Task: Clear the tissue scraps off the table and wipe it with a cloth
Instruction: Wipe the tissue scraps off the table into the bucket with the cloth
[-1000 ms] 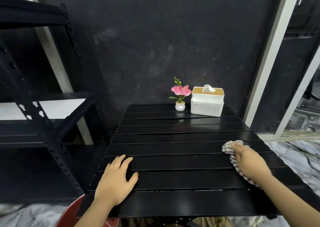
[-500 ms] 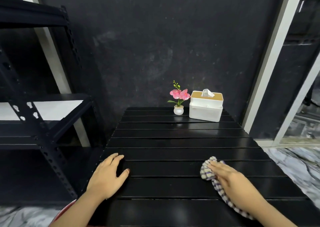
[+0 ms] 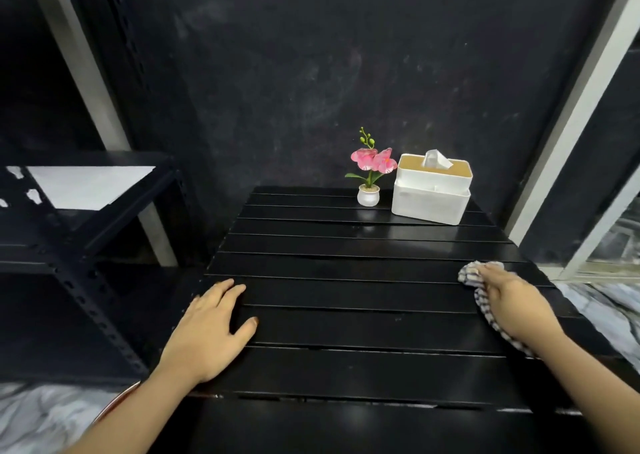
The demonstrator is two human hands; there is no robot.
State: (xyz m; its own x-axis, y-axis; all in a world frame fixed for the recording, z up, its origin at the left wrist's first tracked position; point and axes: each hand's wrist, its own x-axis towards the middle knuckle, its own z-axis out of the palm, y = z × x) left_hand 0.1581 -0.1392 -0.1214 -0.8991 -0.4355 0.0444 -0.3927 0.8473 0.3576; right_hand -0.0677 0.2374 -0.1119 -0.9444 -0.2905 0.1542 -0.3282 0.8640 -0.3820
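The black slatted table fills the middle of the head view. A striped grey-and-white cloth lies bunched on the table's right side, and my right hand presses down on it with fingers laid over the cloth. Near the left edge, my left hand rests flat on the slats with fingers spread and nothing in it. No tissue scraps show on the table top.
A white tissue box with a wooden lid and a small pot of pink flowers stand at the table's far edge. A black metal shelf rack stands to the left. A reddish round rim shows below the table's left corner.
My right hand slid the cloth toward me and left, then back out to the right side of the table. My left hand stayed flat near the left edge.
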